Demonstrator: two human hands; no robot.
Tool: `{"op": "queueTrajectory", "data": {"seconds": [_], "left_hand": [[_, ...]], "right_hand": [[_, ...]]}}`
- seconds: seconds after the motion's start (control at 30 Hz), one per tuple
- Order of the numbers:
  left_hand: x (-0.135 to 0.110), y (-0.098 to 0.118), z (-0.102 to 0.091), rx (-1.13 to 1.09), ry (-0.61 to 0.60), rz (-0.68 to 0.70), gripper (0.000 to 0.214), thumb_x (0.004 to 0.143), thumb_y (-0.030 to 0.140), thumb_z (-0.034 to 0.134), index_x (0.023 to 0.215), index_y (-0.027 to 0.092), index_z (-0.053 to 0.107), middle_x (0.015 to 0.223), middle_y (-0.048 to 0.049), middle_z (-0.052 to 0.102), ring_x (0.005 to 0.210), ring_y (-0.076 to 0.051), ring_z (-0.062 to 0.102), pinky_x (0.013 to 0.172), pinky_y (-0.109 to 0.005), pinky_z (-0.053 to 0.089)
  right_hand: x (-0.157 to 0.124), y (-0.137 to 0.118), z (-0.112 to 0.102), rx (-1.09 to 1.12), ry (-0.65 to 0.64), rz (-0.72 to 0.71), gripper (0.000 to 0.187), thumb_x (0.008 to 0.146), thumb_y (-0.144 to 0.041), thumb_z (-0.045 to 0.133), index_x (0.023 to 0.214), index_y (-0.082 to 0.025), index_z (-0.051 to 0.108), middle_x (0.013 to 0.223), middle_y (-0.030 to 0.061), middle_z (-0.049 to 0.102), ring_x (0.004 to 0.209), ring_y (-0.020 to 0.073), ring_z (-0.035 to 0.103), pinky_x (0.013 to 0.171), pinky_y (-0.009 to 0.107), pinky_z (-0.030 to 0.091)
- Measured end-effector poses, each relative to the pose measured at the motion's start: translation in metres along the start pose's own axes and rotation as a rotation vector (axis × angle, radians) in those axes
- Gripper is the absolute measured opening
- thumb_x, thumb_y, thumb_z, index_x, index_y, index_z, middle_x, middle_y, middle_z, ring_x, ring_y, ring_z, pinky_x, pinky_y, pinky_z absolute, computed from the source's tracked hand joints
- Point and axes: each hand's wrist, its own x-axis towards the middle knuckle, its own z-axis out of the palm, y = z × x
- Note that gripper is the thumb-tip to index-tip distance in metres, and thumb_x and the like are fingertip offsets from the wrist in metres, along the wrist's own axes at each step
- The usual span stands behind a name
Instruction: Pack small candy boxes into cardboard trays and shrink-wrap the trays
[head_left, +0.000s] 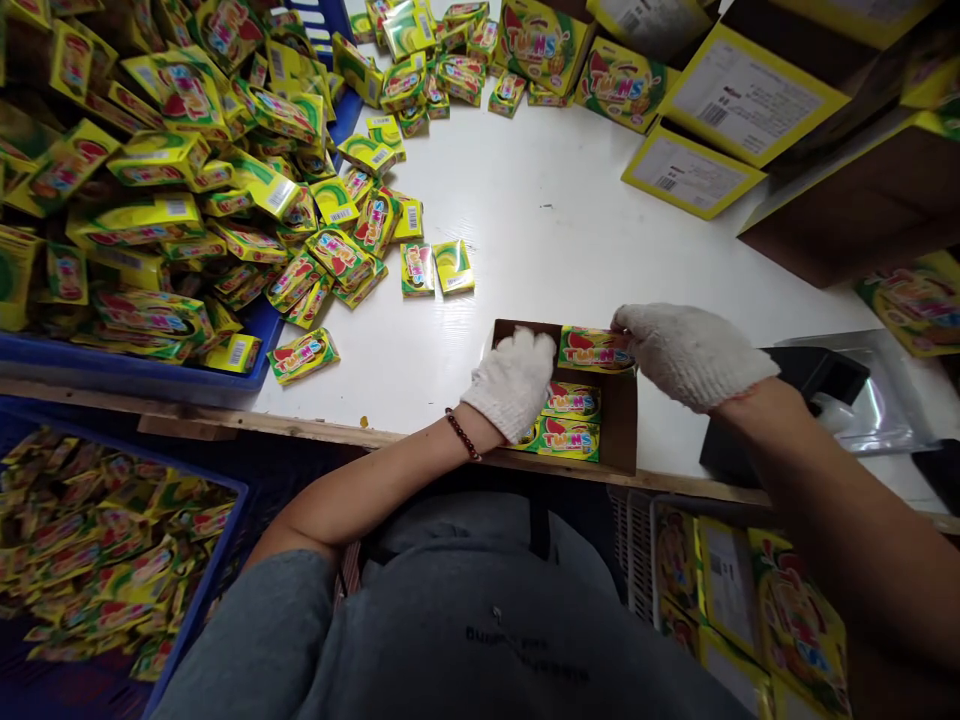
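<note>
A small brown cardboard tray [621, 420] sits at the near edge of the white table [540, 210]. Inside it lie yellow-green candy packs [571, 438] in rows. My left hand [512, 382], in a white knit glove, rests closed inside the tray's left half on the packs. My right hand [690, 352], also gloved, pinches one candy pack [592, 350] at the tray's far edge, holding it flat over the tray.
Loose candy packs [330, 250] spill from a blue crate [247, 335] at the left. Two packs [436, 268] lie just beyond the tray. Yellow cartons [742, 95] stand at the back right. Another blue crate [112, 560] of packs sits low on the left, filled boxes [750, 600] low right.
</note>
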Motion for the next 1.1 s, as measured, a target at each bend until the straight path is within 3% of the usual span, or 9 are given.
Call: {"op": "queueTrajectory", "data": {"seconds": [0.13, 0.27, 0.43, 0.63, 0.8, 0.9, 1.0, 1.1], "left_hand": [[-0.006, 0.008, 0.013, 0.354, -0.219, 0.021, 0.040, 0.102, 0.014, 0.060, 0.138, 0.002, 0.074, 0.141, -0.0282, 0.074, 0.137, -0.037, 0.066, 0.122, -0.050, 0.043], [-0.007, 0.003, 0.026, 0.443, -0.350, 0.032, 0.047, 0.099, 0.019, 0.066, 0.141, 0.001, 0.075, 0.136, -0.0287, 0.078, 0.132, -0.038, 0.068, 0.123, -0.052, 0.034], [-0.004, 0.000, 0.029, 0.481, -0.336, 0.038, 0.048, 0.098, 0.013, 0.061, 0.142, 0.005, 0.077, 0.137, -0.0269, 0.079, 0.131, -0.039, 0.068, 0.119, -0.054, 0.032], [0.002, 0.008, 0.013, 0.407, -0.424, 0.043, 0.038, 0.095, 0.024, 0.073, 0.125, 0.002, 0.083, 0.127, -0.0298, 0.080, 0.119, -0.040, 0.071, 0.109, -0.053, 0.040], [0.001, 0.005, 0.007, 0.439, -0.454, 0.096, 0.039, 0.087, 0.018, 0.079, 0.124, 0.006, 0.083, 0.128, -0.0279, 0.080, 0.120, -0.040, 0.071, 0.114, -0.055, 0.038], [-0.002, 0.002, 0.005, 0.456, -0.423, 0.125, 0.039, 0.084, 0.016, 0.081, 0.122, 0.009, 0.083, 0.128, -0.0252, 0.081, 0.120, -0.038, 0.071, 0.111, -0.054, 0.042], [-0.003, 0.007, -0.001, 0.419, -0.403, 0.110, 0.025, 0.089, 0.017, 0.077, 0.112, 0.009, 0.083, 0.119, -0.0241, 0.082, 0.112, -0.036, 0.074, 0.103, -0.051, 0.049], [0.000, 0.017, -0.005, 0.368, -0.288, 0.215, 0.027, 0.100, 0.020, 0.068, 0.121, 0.009, 0.080, 0.125, -0.0222, 0.081, 0.115, -0.034, 0.075, 0.100, -0.048, 0.054]], "right_hand": [[0.005, -0.022, 0.004, -0.101, -0.052, -0.027, 0.035, 0.103, -0.013, 0.054, 0.128, -0.020, 0.077, 0.122, 0.0196, 0.080, 0.104, 0.0309, 0.078, 0.079, 0.036, 0.054], [0.000, -0.043, 0.008, -0.166, -0.068, 0.028, 0.040, 0.105, -0.011, 0.049, 0.136, -0.018, 0.073, 0.125, 0.0211, 0.078, 0.107, 0.0302, 0.079, 0.074, 0.033, 0.052], [-0.002, -0.050, 0.017, -0.154, -0.075, 0.044, 0.044, 0.106, -0.008, 0.045, 0.139, -0.017, 0.072, 0.129, 0.0213, 0.078, 0.111, 0.0307, 0.078, 0.074, 0.033, 0.053], [0.002, -0.029, 0.022, -0.120, -0.034, -0.005, 0.046, 0.100, -0.005, 0.049, 0.136, -0.020, 0.074, 0.126, 0.0170, 0.080, 0.107, 0.0292, 0.078, 0.077, 0.034, 0.052], [0.001, -0.030, 0.027, -0.100, -0.057, 0.035, 0.047, 0.102, -0.005, 0.046, 0.139, -0.018, 0.072, 0.128, 0.0193, 0.079, 0.110, 0.0310, 0.077, 0.075, 0.034, 0.049], [0.001, -0.032, 0.033, -0.107, -0.037, -0.004, 0.047, 0.102, -0.004, 0.044, 0.137, -0.017, 0.072, 0.130, 0.0190, 0.078, 0.111, 0.0303, 0.075, 0.076, 0.034, 0.048], [0.001, -0.026, 0.038, -0.068, 0.002, -0.056, 0.037, 0.102, -0.009, 0.048, 0.123, -0.020, 0.077, 0.133, 0.0154, 0.076, 0.101, 0.0255, 0.074, 0.072, 0.031, 0.046], [0.003, -0.010, 0.041, 0.050, 0.133, 0.042, 0.035, 0.106, -0.021, 0.052, 0.129, -0.025, 0.078, 0.150, 0.0128, 0.069, 0.095, 0.0233, 0.072, 0.070, 0.031, 0.047]]}}
